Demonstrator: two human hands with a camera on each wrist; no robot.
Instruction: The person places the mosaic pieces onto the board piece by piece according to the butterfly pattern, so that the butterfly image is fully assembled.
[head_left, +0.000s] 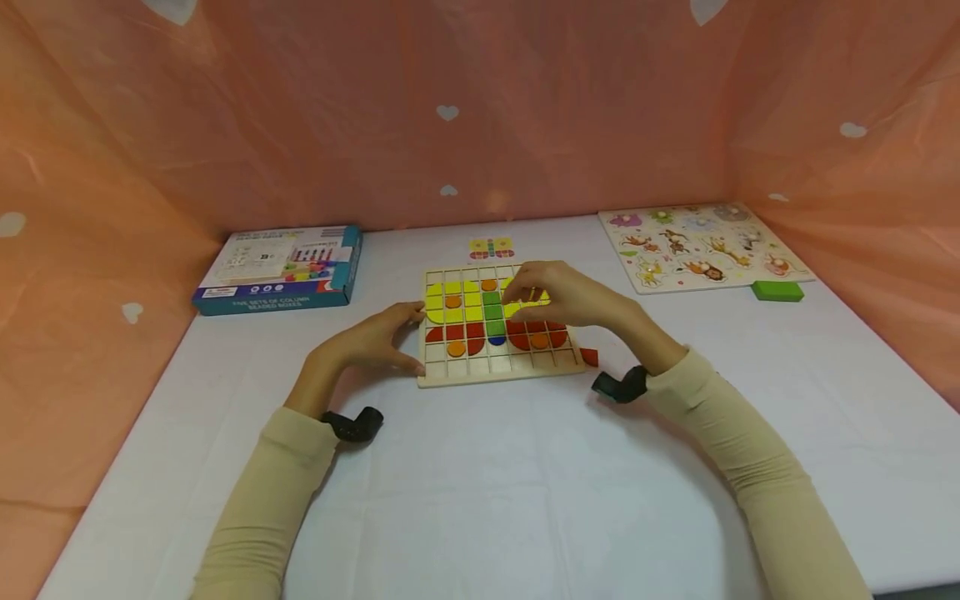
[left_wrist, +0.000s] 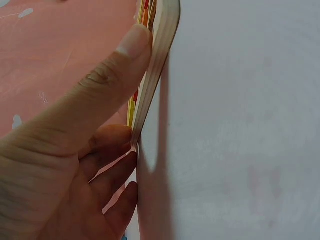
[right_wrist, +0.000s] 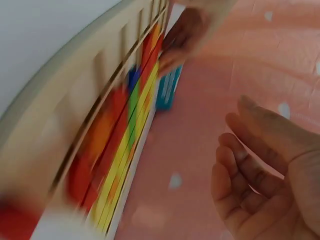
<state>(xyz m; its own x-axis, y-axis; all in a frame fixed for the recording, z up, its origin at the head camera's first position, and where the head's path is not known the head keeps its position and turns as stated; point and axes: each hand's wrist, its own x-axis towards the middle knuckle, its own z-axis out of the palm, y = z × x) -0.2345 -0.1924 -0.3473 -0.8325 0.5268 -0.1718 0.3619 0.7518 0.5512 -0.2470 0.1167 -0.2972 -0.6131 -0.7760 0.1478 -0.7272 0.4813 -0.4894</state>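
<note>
A wooden grid board [head_left: 442, 369] lies mid-table, bearing a butterfly-like pattern of yellow, red, green, orange and blue pieces. My left hand [head_left: 372, 337] rests at its left edge, thumb and fingers spread apart along the side. In the left wrist view, the thumb [left_wrist: 107, 82] touches the board's edge [left_wrist: 159, 65], with the other fingers lower on that side. Above the right-hand yellow pieces [head_left: 536, 307] hovers my right hand [head_left: 558, 293]. Its fingers bend loosely with nothing seen between them in the right wrist view, though they hide some pieces in the head view.
A small butterfly pattern card [head_left: 491, 248] lies behind the board. The blue box [head_left: 277, 271] stands back left, an animal puzzle board [head_left: 697, 246] back right, with a green block [head_left: 777, 291] at its front edge. One loose red piece [head_left: 590, 357] sits by the grid board's right side.
</note>
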